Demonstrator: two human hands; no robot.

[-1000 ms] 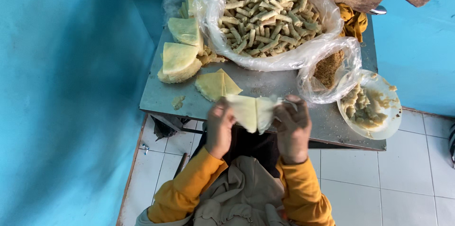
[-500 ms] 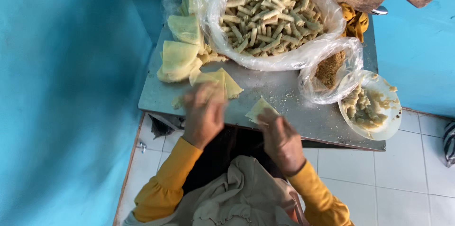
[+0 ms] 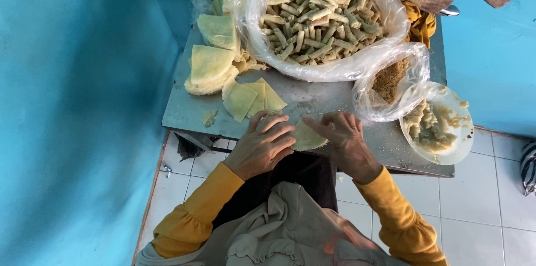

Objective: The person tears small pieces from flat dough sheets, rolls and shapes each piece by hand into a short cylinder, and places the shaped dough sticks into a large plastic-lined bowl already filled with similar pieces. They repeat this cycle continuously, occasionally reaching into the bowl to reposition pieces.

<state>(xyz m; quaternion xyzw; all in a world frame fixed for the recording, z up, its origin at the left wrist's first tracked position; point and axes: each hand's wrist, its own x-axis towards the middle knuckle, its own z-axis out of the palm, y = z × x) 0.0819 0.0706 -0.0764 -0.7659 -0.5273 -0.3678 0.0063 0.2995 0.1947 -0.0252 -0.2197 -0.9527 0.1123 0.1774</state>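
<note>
A thin pale-yellow pastry sheet (image 3: 308, 137) lies at the front edge of the grey metal table (image 3: 184, 111). My left hand (image 3: 263, 146) rests flat on its left side with fingers spread. My right hand (image 3: 344, 137) presses its right side with the fingertips. Both hands touch the sheet; much of it is hidden under them. Just beyond, cut wedge-shaped sheets (image 3: 252, 98) lie fanned on the table.
Stacks of round sheets (image 3: 211, 68) stand at the left. A large clear plastic bag of rolled pastry sticks (image 3: 318, 17) fills the back. A smaller bag of brown crumbs (image 3: 391, 79) and a white plate of filling (image 3: 435, 126) sit right. A blue wall is left.
My left hand has come back from the wedge pile to the table's front edge. Both hands now press on one sheet, which lies flatter than before.
</note>
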